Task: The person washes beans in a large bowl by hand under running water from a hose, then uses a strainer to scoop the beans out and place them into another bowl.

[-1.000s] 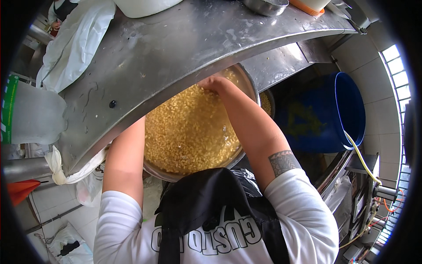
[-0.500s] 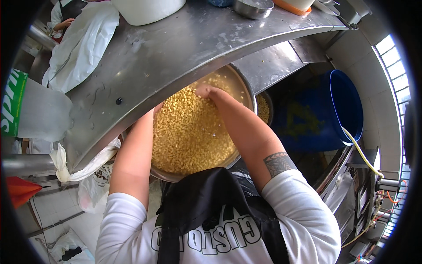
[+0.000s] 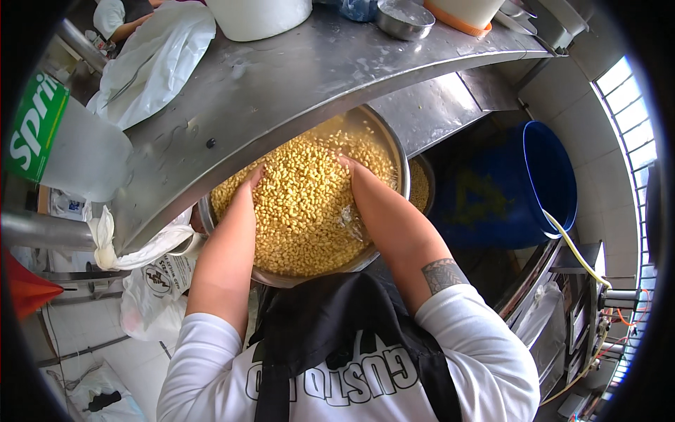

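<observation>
A large round metal basin [image 3: 403,151] holds a mass of pale yellow kernels [image 3: 302,204], which look like corn, in cloudy water. Both my arms reach down into it. At the basin's left side, my left hand [image 3: 256,177] is sunk among the kernels, its fingers buried. On the right, my right hand [image 3: 346,166] is pushed in as well, with kernels covering its fingers. Kernels are heaped up between the two hands. Whether either hand is open or closed is hidden. Bubbles and splashing water show beside my right forearm.
A steel table [image 3: 281,77] overhangs the basin's far side. On it stand a white tub [image 3: 260,17], a metal bowl [image 3: 406,20] and a white plastic sheet [image 3: 155,60]. A smaller container of kernels [image 3: 420,184] and a blue barrel [image 3: 506,186] are to the right. A plastic bottle [image 3: 84,148] is at left.
My left hand has come out from under the table edge toward the right. My right hand has sunk deeper and shifted slightly nearer. The kernels between them have risen into a heap.
</observation>
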`<move>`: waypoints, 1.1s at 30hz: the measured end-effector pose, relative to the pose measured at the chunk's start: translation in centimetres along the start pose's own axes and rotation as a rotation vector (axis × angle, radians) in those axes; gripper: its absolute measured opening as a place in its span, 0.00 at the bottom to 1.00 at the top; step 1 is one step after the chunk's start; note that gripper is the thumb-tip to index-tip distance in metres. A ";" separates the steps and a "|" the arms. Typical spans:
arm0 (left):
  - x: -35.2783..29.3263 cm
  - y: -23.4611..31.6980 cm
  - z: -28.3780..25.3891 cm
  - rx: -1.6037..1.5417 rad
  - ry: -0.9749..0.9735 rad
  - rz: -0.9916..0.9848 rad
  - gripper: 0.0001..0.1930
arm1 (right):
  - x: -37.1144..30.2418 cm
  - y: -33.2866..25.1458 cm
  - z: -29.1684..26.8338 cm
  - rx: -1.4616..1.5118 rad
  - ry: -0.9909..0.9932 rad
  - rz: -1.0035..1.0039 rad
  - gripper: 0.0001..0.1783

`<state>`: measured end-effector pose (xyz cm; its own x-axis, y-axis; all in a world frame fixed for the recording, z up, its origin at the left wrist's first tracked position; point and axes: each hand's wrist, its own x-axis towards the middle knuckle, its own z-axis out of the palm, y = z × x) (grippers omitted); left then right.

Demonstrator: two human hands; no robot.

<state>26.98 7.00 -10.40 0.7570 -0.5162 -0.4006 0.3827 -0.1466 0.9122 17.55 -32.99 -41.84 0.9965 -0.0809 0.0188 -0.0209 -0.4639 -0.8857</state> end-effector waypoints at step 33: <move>-13.1 2.5 -6.2 -0.484 -0.071 -0.011 0.25 | -6.9 -48.7 7.0 1.629 -0.515 0.380 0.33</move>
<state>21.34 18.61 -3.43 0.7202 -0.5757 -0.3872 0.6051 0.2480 0.7566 12.24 -3.64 -2.06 0.8842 0.4479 -0.1326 -0.4654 0.8203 -0.3325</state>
